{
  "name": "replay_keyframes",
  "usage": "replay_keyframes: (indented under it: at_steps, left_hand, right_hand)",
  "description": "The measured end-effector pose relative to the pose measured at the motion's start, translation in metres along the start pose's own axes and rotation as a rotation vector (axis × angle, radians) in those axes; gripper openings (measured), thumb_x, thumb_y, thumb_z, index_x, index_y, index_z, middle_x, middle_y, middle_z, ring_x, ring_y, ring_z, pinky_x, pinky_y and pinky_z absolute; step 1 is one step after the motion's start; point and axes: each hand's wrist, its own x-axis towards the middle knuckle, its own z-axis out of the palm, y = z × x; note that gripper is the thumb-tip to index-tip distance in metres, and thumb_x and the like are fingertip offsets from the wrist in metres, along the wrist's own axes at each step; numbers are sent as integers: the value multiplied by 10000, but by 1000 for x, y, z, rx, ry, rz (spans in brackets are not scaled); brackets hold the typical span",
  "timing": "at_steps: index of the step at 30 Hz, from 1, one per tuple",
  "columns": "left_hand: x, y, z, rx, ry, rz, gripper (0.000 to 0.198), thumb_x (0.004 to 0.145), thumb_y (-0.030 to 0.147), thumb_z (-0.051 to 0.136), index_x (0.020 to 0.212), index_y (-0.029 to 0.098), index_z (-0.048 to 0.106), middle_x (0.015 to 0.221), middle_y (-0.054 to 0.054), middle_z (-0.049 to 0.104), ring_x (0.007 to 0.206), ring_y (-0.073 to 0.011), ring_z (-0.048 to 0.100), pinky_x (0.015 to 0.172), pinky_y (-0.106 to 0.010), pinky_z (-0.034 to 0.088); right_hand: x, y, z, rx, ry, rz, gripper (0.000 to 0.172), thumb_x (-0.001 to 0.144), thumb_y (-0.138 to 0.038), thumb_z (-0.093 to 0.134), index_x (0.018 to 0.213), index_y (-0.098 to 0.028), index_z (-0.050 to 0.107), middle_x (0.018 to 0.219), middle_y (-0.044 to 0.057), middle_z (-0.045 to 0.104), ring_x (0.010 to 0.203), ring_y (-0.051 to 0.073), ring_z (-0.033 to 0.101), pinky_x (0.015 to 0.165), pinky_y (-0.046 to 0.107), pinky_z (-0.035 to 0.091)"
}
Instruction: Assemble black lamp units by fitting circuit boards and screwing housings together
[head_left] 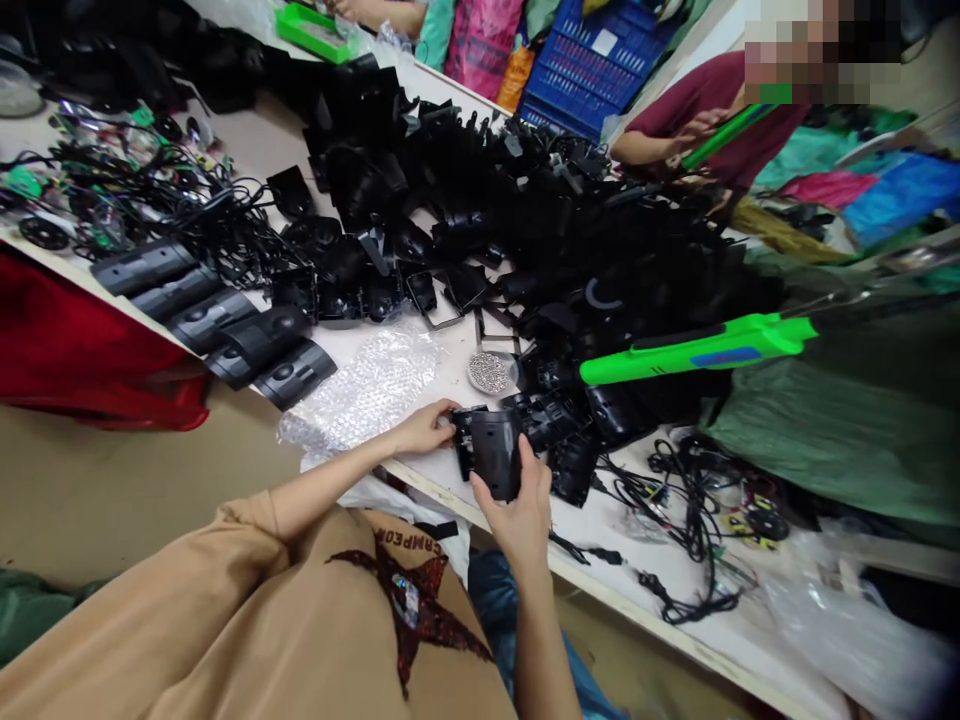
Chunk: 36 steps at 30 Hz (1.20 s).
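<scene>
A curved black plastic housing (496, 455) is held upright over the table's front edge. My right hand (521, 500) grips it, thumb on the lower left and fingers on the right side. My left hand (427, 428) has its fingers closed on the left edge of a black plastic part (463, 440), which sits against the housing's left side. Just beyond is a small dish of metal screws (491, 372). More black parts (574, 465) lie right of my right hand. A green electric screwdriver (690, 350) hangs above the parts at the right.
Black housings (281, 340) line the left front edge beside bubble wrap (367, 370). Wired parts (202, 200) cover the left; cables (694, 530) lie at the right. A large heap of black parts (480, 200) fills the middle. Across the table, a person (705, 110) holds another green tool.
</scene>
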Motion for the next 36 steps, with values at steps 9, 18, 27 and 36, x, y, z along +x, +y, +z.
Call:
replay_keyframes:
  at_steps: [9, 18, 27, 36]
  left_hand:
    - [-3, 5, -2, 7, -10, 61, 398, 747, 173, 492, 1145, 159, 501, 943, -35, 596, 585, -82, 566, 604, -216, 468]
    - [0, -4, -2, 52, -8, 100, 402, 754, 181, 507, 1155, 153, 524, 967, -54, 617, 633, -116, 583, 669, -260, 470]
    - [3, -14, -2, -150, -106, 122, 408, 784, 189, 535, 1187, 145, 496, 992, -73, 610, 647, -103, 590, 664, -260, 495]
    - [1, -12, -10, -74, -190, 190, 498, 795, 364, 598, 1228, 164, 455, 1206, -123, 536, 857, -165, 589, 766, -301, 472]
  right_hand:
    - [12, 12, 18, -39, -80, -33, 752, 725, -534, 582, 1375, -262, 318, 1052, 103, 430, 949, 275, 527, 753, 441, 487]
    - [12, 9, 18, -87, -107, -19, 751, 731, -543, 572, 1376, -248, 325, 1037, 107, 442, 941, 278, 522, 739, 417, 482]
    - [12, 6, 19, -80, -217, 39, 792, 766, -538, 528, 1424, -264, 184, 1266, 146, 441, 1088, 301, 509, 805, 425, 472]
    - [12, 1, 15, -136, -283, 127, 819, 758, -565, 510, 1428, -246, 162, 1354, 133, 429, 1141, 315, 504, 817, 442, 479]
